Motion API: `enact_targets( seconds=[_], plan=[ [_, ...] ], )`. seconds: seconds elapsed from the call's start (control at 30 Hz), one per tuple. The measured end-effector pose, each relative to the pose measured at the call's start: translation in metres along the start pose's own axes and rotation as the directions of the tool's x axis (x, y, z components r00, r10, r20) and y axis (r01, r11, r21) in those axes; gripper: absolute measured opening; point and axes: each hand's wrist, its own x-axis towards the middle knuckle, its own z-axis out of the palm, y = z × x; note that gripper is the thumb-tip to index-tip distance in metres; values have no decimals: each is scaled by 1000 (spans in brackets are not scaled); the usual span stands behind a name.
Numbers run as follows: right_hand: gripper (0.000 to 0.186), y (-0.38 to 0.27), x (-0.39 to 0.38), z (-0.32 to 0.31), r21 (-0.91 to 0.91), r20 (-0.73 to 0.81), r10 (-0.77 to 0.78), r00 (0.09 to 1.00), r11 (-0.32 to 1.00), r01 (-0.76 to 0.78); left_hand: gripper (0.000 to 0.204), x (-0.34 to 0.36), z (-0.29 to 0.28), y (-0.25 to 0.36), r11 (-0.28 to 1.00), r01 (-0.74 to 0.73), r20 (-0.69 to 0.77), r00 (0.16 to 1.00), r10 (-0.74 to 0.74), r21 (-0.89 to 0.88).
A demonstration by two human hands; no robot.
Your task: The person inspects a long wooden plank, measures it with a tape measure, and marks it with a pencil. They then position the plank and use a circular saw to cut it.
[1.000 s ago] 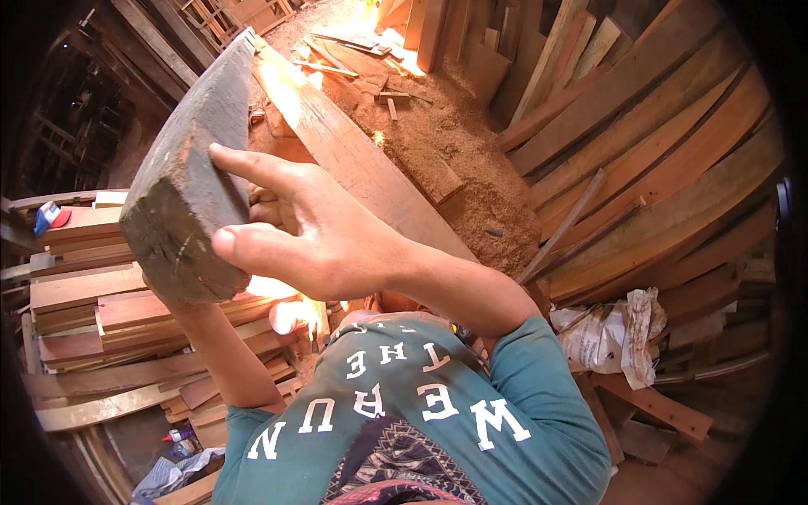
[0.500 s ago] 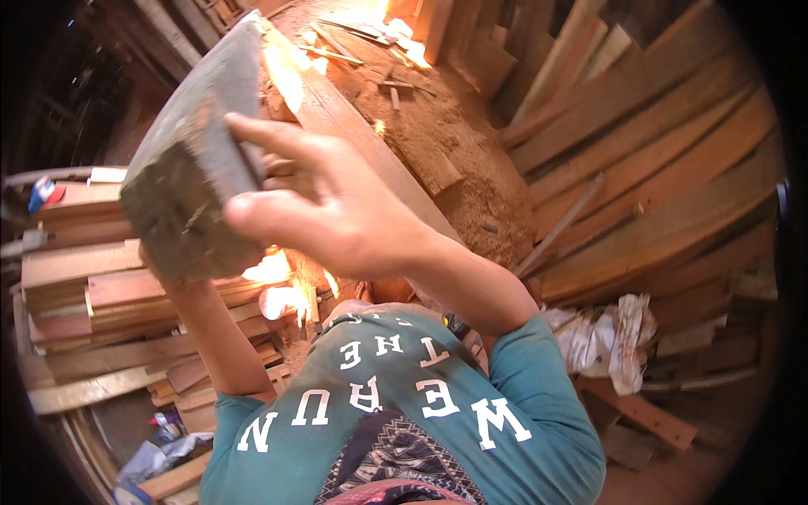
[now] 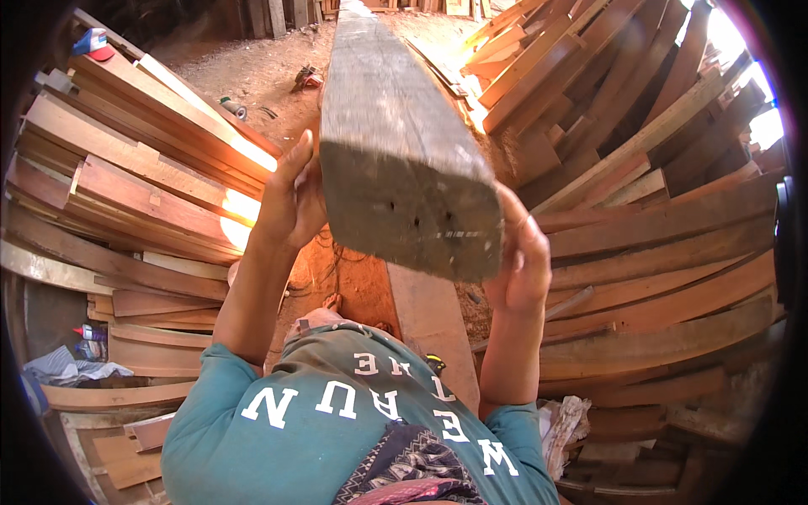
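A long, weathered grey-brown timber beam (image 3: pixel 400 160) is raised in front of me, reaching away toward the back, its end face toward me with a few small dark holes. My left hand (image 3: pixel 290 198) is closed on its left side, thumb up, fingertips mostly hidden by the wood. My right hand (image 3: pixel 522 252) grips the right side of the near end, fingers partly behind it. Under the beam a wide flat plank (image 3: pixel 429 320) runs toward my body, over the orange sawdust-covered floor (image 3: pixel 345 282).
Stacked boards (image 3: pixel 143 168) crowd my left, with a cap (image 3: pixel 93 46) on top and a crumpled cloth (image 3: pixel 71 366) lower down. Leaning and piled planks (image 3: pixel 640 261) fill the right, with a white sack (image 3: pixel 564 429) low there. Small objects (image 3: pixel 307 80) lie on the dirt beyond.
The beam has swung from slanting at the left to pointing straight ahead. My right hand has moved from across it to its right side. The view has shifted too.
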Motion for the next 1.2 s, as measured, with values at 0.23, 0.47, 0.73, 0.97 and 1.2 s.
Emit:
enact_targets(
  seconds=[0.23,0.47,0.73,0.97,1.2],
  plan=[
    [66,137,-92,-76,-145,-329,438,837,852,-503,72,-50,-63,-84,848,526,-484,761,-432,71],
    [65,337,-161,-110,-179,-565,551,614,645,-743,75,-104,-206,-179,610,759,-632,592,-501,228],
    [44,341,-130,-44,-346,-471,588,658,563,-750,78,-137,-237,-140,612,748,-739,560,-374,257],
    [69,410,-114,-26,-2,-486,808,334,381,-924,94,-147,-227,-132,43,785,-787,617,22,617],
    [76,433,-111,-29,417,-474,855,211,428,-802,92,-127,-219,-104,355,787,-694,614,-375,504]
  ],
)
